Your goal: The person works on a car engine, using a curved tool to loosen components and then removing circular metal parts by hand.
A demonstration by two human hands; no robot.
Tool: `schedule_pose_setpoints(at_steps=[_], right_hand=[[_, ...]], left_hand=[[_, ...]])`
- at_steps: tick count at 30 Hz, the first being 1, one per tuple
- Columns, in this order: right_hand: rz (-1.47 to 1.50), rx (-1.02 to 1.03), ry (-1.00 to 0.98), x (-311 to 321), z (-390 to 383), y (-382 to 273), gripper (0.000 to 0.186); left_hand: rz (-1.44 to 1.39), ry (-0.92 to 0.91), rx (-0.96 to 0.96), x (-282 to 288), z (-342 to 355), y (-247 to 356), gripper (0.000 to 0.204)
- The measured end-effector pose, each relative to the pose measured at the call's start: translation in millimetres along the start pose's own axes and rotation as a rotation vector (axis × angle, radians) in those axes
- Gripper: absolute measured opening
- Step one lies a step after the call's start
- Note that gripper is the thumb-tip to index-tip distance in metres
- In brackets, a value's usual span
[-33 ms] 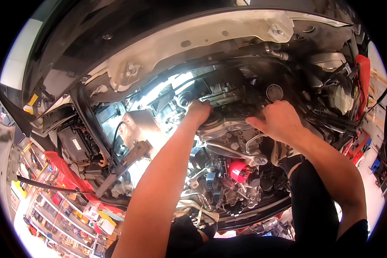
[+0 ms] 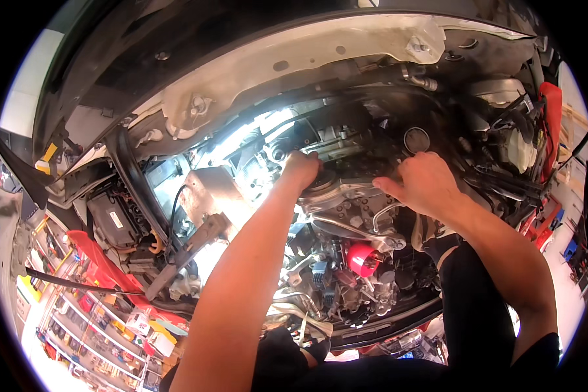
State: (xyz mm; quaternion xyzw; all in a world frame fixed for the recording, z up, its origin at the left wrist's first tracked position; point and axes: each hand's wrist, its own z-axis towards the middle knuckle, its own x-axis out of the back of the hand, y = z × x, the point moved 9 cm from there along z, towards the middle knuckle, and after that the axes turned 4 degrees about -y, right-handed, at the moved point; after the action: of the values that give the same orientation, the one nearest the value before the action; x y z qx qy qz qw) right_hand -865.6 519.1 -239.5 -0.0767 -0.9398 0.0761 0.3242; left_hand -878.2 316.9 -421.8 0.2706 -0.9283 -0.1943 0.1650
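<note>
Both my arms reach into a car's engine bay, over the engine (image 2: 359,215). My left hand (image 2: 300,171) is closed, its fingers curled down at the top of the engine beside a dark round part (image 2: 321,183). What it grips is hidden under the fingers. My right hand (image 2: 428,181) lies farther right, near a round metal-rimmed opening (image 2: 416,140). Its fingers curl over the far side, with the thumb pointing left, apart from them. Whatever those fingers hold is out of sight. A bright red cup-shaped part (image 2: 362,260) sits on the engine's near side, below the hands.
A strong light (image 2: 255,134) glares left of the engine. A rusty metal block (image 2: 209,189) and a long bar (image 2: 188,257) are nearby. Red covers (image 2: 98,261) hang at the left side. Beyond stand stocked shelves (image 2: 91,340). A pale crossbar (image 2: 294,62) spans the far side.
</note>
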Motion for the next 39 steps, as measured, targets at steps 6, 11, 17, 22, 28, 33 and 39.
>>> schedule_pose_setpoints(at_steps=[6, 11, 17, 22, 28, 33, 39], right_hand=[[0.019, -0.011, 0.006, -2, -1, 1, 0.066], [0.06, -0.036, 0.033, 3, -2, 1, 0.063], [0.05, -0.035, 0.047, 0, -2, 4, 0.064], [0.04, -0.014, 0.055, 2, 0, -2, 0.065], [0.053, -0.011, 0.035, 3, -4, -2, 0.066], [0.028, -0.005, 0.099, -1, -4, 1, 0.065], [0.044, -0.036, 0.018, 4, -1, -3, 0.062]], left_hand=[[-0.147, -0.016, 0.093, -3, 5, -13, 0.038], [-0.14, -0.018, 0.145, -3, 1, -9, 0.036], [-0.122, -0.037, 0.131, 4, -9, 6, 0.032], [-0.042, 0.021, 0.136, 9, -1, -11, 0.024], [-0.3, -0.018, 0.143, 4, -6, -9, 0.033], [-0.288, -0.016, 0.234, 5, -13, -1, 0.037], [-0.283, -0.035, 0.275, 3, 6, -21, 0.034]])
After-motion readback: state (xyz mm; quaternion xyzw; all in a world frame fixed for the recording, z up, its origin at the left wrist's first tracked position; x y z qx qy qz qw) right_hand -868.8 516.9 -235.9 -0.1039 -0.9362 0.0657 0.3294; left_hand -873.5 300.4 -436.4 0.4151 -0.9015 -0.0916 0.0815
